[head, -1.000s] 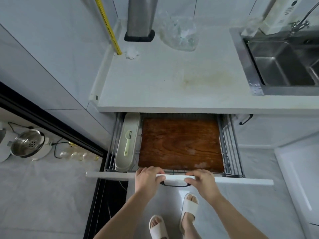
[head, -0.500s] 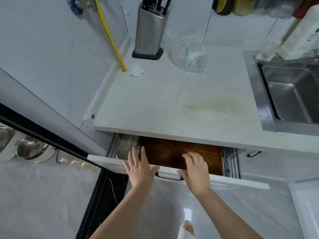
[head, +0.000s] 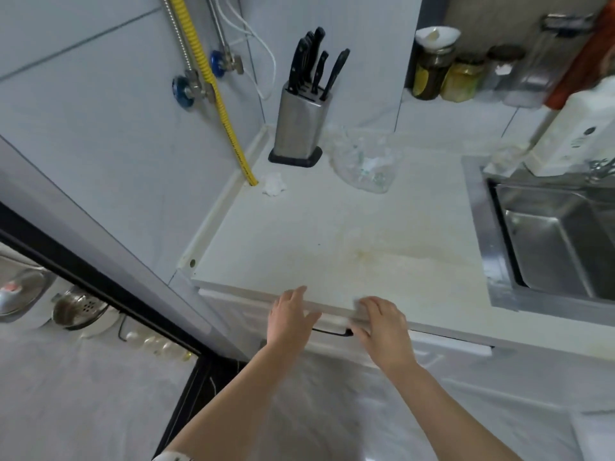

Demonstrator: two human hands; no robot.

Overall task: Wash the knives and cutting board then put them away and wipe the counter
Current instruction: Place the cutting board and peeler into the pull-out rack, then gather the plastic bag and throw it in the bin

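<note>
Drawer front flush under the table

Both hands, the left hand and the right hand, press flat and open-fingered on the drawer front; the knives stand in the steel knife block at 12 o'clock.

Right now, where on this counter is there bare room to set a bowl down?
The counter's middle is bare, between the left wall and the sink, though stained near the front. The back is crowded: knife block, plastic bag, crumpled tissue. Both hands sit at the front edge.
</note>
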